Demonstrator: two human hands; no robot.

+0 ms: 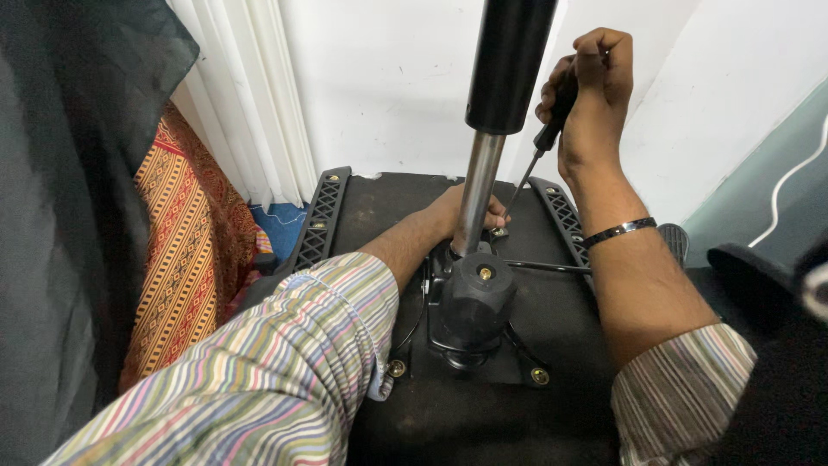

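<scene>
My right hand (pixel 593 95) is at about 1 o'clock, fist closed tight round the black handle of a screwdriver (pixel 533 160). The shaft slants down toward 7 o'clock, tip on a screw (pixel 499 232) at the far edge of the mechanism plate (pixel 526 345).

My left hand (pixel 459 214) reaches past the chrome gas-lift column (pixel 477 194) near the centre. Fingers curl close against the column's base, beside the tip; whether they pinch the screw or just steady things, I can't tell.

The work is an upturned office-chair seat (pixel 384 203), its dark underside facing me. The black tilt mechanism (pixel 473 302) sits on it at 6 o'clock, column standing up out of it.

Progress, as I judge it: brass-coloured bolt heads show at the near corners of the plate, one at 5 o'clock (pixel 540 376) and one at 7 o'clock (pixel 397 368), both apparently seated. Screws also show in the black side brackets (pixel 321 211). The far screw under the tip is the one in hand; whether it is going in or out, I can't tell.

No containers in view, no loose hardware tray. White curtain (pixel 259 103) and orange patterned cloth (pixel 185 259) at 9 o'clock.
</scene>
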